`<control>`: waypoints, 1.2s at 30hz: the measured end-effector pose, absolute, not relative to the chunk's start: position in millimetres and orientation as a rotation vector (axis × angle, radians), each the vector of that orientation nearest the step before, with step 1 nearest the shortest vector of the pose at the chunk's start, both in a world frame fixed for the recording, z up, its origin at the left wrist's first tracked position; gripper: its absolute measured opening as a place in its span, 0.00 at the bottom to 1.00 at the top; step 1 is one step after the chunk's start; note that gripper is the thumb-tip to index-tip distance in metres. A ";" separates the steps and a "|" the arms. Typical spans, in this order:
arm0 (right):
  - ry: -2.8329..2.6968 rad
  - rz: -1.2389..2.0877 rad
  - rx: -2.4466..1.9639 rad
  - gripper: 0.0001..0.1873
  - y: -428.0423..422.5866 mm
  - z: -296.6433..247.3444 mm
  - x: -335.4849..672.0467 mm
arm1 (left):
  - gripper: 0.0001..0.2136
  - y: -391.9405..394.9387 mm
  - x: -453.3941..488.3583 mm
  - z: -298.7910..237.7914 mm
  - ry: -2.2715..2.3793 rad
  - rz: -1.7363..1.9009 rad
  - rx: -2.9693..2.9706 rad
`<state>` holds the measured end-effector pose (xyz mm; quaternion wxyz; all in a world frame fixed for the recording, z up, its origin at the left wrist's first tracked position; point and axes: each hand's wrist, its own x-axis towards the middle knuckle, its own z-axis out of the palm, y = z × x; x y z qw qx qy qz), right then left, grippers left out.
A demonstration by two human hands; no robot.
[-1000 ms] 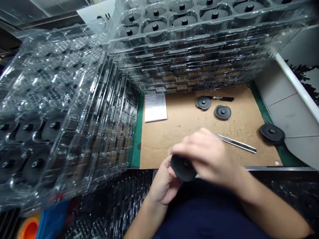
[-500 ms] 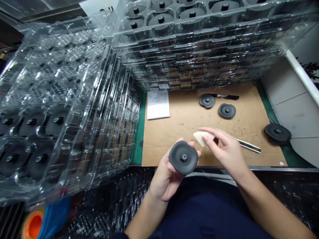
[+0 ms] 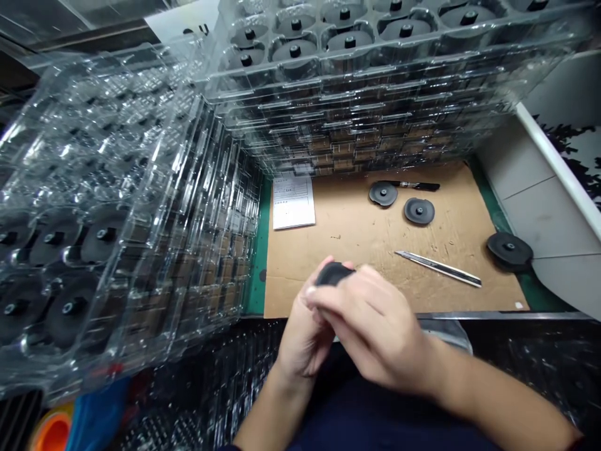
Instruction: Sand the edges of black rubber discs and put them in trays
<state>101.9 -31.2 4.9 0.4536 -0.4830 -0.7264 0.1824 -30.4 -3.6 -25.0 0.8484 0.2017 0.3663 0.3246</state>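
Observation:
A black rubber disc with a central stud (image 3: 333,274) sits between my hands above the front of the cardboard, tilted so that mostly its edge shows. My left hand (image 3: 305,332) holds it from below. My right hand (image 3: 370,319) lies over it with the fingers closed, hiding most of the disc. The small white pad seen earlier in my right hand does not show. Both hands are nearest the cardboard's front edge.
Several black discs (image 3: 419,211) lie on the cardboard sheet (image 3: 469,219), with a black marker (image 3: 416,185), a utility knife (image 3: 439,269) and a printed sheet (image 3: 293,202). Stacked clear plastic trays (image 3: 357,94) holding discs rise behind and to the left.
The disc has turned from facing up to nearly edge-on. My right hand has moved from beside it to over it, and the white pad has gone from sight.

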 end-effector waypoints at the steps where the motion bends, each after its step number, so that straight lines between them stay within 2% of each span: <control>1: -1.824 0.494 -1.145 0.14 -36.4 3.0 105.3 | 0.25 -2.4 -31.9 -24.9 0.750 0.700 0.428; 4: -1.870 0.543 -1.194 0.14 -50.9 -3.3 120.0 | 0.27 -0.3 -36.3 -27.2 0.692 0.721 0.417; 10: -1.833 0.395 -1.401 0.16 -44.2 -8.4 135.7 | 0.26 -3.1 -37.6 -32.5 0.727 0.709 0.406; 18: -1.123 0.791 -1.622 0.11 -53.7 -30.1 141.2 | 0.25 -6.9 -39.5 -18.7 0.593 0.618 0.304; 22: -1.025 0.986 -1.658 0.12 -69.1 -51.6 146.9 | 0.25 -7.3 -38.3 -20.2 0.587 0.613 0.296; 26: -1.053 0.936 -1.743 0.13 -71.6 -46.4 151.5 | 0.25 -6.1 -34.5 -20.0 0.626 0.611 0.327; 29: -1.158 0.689 -1.735 0.11 -67.1 -17.1 148.5 | 0.24 -6.2 -29.8 -18.5 0.677 0.640 0.350; 32: -1.486 0.472 -1.482 0.17 -57.5 8.9 138.8 | 0.25 -7.1 -27.0 -21.2 0.718 0.677 0.389; 34: -1.667 0.501 -1.360 0.17 -49.8 15.0 132.8 | 0.27 -8.1 -27.8 -26.0 0.765 0.686 0.420; 36: -1.739 0.615 -1.438 0.16 -44.0 14.4 129.8 | 0.29 -9.3 -30.2 -31.2 0.843 0.697 0.433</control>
